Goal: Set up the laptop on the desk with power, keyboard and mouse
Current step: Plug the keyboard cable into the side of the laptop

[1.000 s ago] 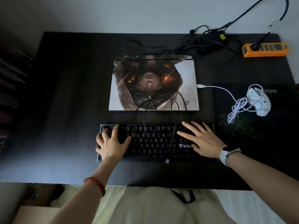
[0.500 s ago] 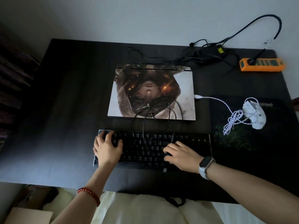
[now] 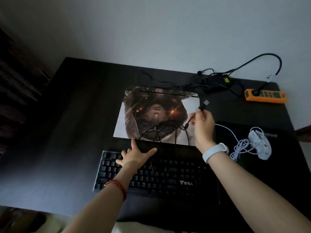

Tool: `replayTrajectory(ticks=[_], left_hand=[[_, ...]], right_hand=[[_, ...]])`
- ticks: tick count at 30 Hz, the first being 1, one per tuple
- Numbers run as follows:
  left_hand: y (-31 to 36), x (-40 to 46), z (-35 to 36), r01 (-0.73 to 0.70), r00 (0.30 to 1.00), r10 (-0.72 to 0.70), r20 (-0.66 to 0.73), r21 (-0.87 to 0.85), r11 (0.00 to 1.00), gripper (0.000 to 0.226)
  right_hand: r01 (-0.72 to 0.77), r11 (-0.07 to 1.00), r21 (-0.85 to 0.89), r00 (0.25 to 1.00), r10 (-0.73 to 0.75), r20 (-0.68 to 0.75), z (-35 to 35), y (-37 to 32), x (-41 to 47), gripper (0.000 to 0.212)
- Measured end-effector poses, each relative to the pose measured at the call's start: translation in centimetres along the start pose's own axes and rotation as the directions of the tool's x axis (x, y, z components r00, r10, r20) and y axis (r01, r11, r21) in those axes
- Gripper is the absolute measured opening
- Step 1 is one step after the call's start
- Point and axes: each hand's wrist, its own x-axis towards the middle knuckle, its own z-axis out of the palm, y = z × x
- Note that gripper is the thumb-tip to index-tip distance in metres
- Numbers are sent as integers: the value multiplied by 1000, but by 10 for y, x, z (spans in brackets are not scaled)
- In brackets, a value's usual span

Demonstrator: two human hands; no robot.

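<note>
one head-worn wide-angle view, close above the table (image 3: pixel 80 115), facing forward and down; wall fills the top, forearms enter from the bottom edge.

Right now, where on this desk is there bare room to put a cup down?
The desk is bare left of the laptop and keyboard. It is crowded behind the laptop, where black cables tangle toward the orange power strip, and at right, around the mouse.

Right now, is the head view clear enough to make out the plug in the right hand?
Head view: dim, the desk nearly black; the USB plug shows slightly soft against the laptop lid, pinched by the right hand; wide-angle bending at the edges.
</note>
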Motion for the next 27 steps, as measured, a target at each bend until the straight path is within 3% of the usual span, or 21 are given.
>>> replayTrajectory(ticks=[3, 6, 8, 10, 12, 18, 23, 25, 27], left_hand=[[13, 4, 11, -7, 990, 35, -138, 201, 980, 100], [16, 8, 8, -101, 954, 151, -260, 196, 975, 52], [13, 12, -4, -243, 953, 216, -211, -110, 964, 31], [7, 14, -23, -303, 951, 291, -106, -503, 809, 22], [-1, 14, -43, -322, 932, 347, -106, -682, 656, 19], [-31, 32, -107, -444, 888, 336, -313, -770, 458, 14], [-75, 59, -147, -463, 878, 136, -459, -743, 483, 17], [-99, 70, -156, -433, 879, 45, -474, -758, 488, 14], [-125, 82, -164, -394, 874, -64, -482, -780, 485, 16]], right_hand=[[-192, 981, 13, 962, 191, -194, -17, 22, 9, 19], [-347, 937, -27, 894, 322, -312, -26, 51, 4, 24], [-431, 901, -43, 857, 394, -332, -27, 66, -4, 27], [-501, 863, -72, 833, 457, -312, -24, 75, -8, 34], [-536, 840, -81, 825, 501, -262, -20, 77, -9, 36], [-323, 933, -160, 946, 311, -96, 36, 63, -13, 34], [-288, 939, -189, 943, 312, 115, 96, 49, -22, 35], [-211, 949, -234, 951, 254, 176, 118, 43, -29, 33], [-39, 919, -391, 956, 148, 252, 142, 36, -38, 39]])
